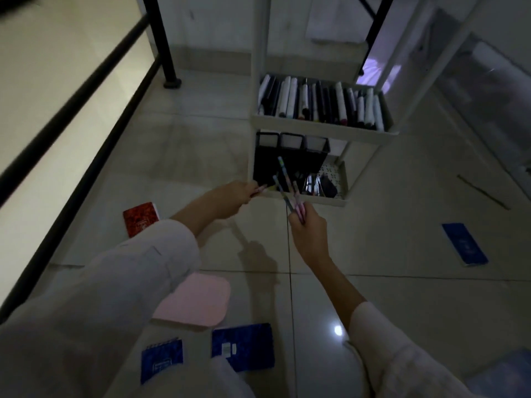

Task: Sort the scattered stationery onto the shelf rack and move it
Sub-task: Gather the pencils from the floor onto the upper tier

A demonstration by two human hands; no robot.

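Note:
A white shelf rack [321,126] stands on the tiled floor ahead. Its middle tray holds a row of markers [319,103]. The bottom tray [343,185] carries black holders [290,156] and small dark items. My right hand [309,228] grips a bunch of pens [286,185] that point up toward the bottom tray. My left hand [232,199] pinches a pink pen [260,189] at the tray's front left corner. Notebooks lie scattered on the floor: a red one [140,219], a pink one [195,300], two blue ones [243,346] [161,359] near me, another blue one [465,244] at right.
A black metal frame leg [163,41] stands at the back left beside a pale panel. A thin stick [482,191] lies on the floor right of the rack. A glass-fronted unit [488,90] stands at the far right. Bare tiles show between the notebooks.

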